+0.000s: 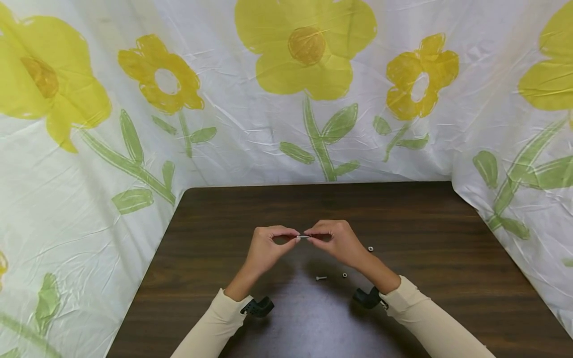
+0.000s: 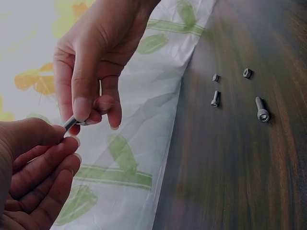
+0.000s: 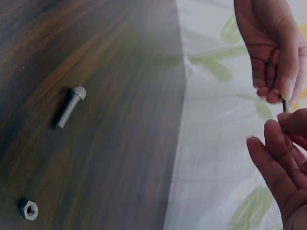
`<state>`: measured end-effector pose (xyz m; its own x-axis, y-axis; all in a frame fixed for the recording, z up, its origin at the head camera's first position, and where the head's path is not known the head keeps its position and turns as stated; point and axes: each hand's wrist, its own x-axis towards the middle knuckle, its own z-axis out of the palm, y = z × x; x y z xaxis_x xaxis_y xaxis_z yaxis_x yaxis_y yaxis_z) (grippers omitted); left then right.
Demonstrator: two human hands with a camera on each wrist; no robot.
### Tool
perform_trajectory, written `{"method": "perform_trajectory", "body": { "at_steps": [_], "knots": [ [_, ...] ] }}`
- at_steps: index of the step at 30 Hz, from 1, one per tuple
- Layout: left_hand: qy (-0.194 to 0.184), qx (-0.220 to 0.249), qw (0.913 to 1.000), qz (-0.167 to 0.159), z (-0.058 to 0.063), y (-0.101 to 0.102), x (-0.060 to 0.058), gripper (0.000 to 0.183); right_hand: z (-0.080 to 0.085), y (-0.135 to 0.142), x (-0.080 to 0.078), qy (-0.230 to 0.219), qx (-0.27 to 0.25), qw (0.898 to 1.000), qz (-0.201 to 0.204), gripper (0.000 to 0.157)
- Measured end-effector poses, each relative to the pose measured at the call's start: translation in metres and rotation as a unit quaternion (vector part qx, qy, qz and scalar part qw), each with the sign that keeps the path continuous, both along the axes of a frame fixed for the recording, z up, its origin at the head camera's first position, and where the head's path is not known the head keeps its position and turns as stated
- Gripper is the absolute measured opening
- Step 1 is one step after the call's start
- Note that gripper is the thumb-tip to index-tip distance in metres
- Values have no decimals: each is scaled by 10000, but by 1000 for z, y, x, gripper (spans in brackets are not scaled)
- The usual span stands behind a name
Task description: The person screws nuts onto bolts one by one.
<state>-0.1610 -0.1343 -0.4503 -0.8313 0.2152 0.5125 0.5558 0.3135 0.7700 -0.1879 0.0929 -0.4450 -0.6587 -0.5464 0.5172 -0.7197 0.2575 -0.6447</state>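
A threaded metal bolt [image 1: 303, 236] is held level between both hands, above the table. My left hand [image 1: 268, 247] pinches one end between thumb and fingertips. From the other side, my right hand [image 1: 338, 242] pinches the opposite end, its thumb and index finger almost meeting the left fingertips. In the left wrist view the bolt's shank [image 2: 70, 122] shows between the two hands, with a small bit of metal under the right thumb. The fingers cover both ends of the bolt. Only a thin dark length of the bolt [image 3: 284, 106] appears in the right wrist view.
On the dark wooden table [image 1: 201, 278] lie a small bolt [image 2: 215, 99], a larger socket-head bolt [image 2: 262, 110], a small nut [image 2: 216, 77] and a bigger nut [image 2: 247, 73]. They are below and near the right forearm. A flowered white cloth [image 1: 224, 149] surrounds the table's back and sides.
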Motion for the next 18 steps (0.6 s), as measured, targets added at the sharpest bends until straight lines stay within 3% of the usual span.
{"method": "perform_trajectory", "body": {
  "at_steps": [10, 18],
  "knots": [
    [221, -141, 9996, 73, -2, 3, 0, 7, 1, -1, 0, -496, -104, 9987, 13, 17],
    [175, -68, 9998, 17, -2, 3, 1, 6, -2, 1, 1, -422, -221, 9988, -89, 16]
  ]
}}
